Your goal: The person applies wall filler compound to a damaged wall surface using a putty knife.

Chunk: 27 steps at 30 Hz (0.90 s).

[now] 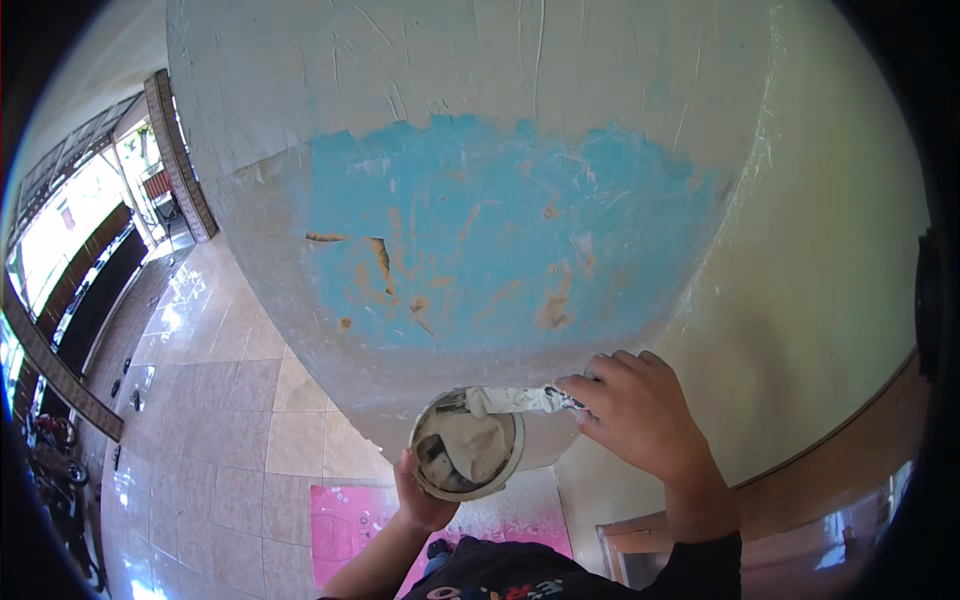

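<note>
A round tub [470, 450] of beige-grey paste is held up in my left hand [422, 492], whose fingers show at its left side, partly hidden under it. My right hand [625, 400] grips a paste-smeared scraper [522, 400], its tip at the tub's upper rim with paste on it. Both hands are in front of a pale wall panel [460, 60] that carries a large light-blue patch [480, 210], with brownish marks and chipped spots in the blue.
A cream wall [810, 250] stands at the right. A pink, paint-spotted sheet [340, 530] lies below me on the tiled floor [220, 400]. At the far left are posts [170, 140], an opening to daylight and parked motorbikes [60, 450]. A wooden piece [625, 540] sits low right.
</note>
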{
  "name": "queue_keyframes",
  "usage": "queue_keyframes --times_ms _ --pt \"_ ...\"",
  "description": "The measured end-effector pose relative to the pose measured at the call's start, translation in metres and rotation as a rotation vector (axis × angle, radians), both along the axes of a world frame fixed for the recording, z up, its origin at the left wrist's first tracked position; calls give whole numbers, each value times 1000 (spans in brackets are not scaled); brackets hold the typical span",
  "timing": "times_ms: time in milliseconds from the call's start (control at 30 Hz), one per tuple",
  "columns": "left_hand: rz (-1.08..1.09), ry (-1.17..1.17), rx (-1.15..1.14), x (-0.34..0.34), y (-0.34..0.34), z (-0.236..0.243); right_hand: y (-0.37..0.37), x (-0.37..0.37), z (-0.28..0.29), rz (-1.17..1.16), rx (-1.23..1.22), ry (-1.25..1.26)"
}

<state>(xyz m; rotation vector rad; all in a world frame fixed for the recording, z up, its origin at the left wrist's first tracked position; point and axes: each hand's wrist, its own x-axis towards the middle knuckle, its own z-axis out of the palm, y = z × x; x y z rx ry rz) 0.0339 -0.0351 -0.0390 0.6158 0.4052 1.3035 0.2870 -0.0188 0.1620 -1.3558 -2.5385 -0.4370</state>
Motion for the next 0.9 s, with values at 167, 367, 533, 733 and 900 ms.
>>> queue_keyframes --times_ms 167,367,533,733,900 --pt "-41 -114 -105 11 3 16 9 10 -18 73 41 176" --pt "-91 -278 -155 23 2 19 16 31 -84 50 -50 518" --pt "-135 -307 -204 40 1 14 18 47 -126 69 -7 519" --pt "-203 -320 -139 61 3 14 21 68 -139 159 183 632" --pt "-205 -318 -117 68 4 12 22 72 -131 142 202 514"
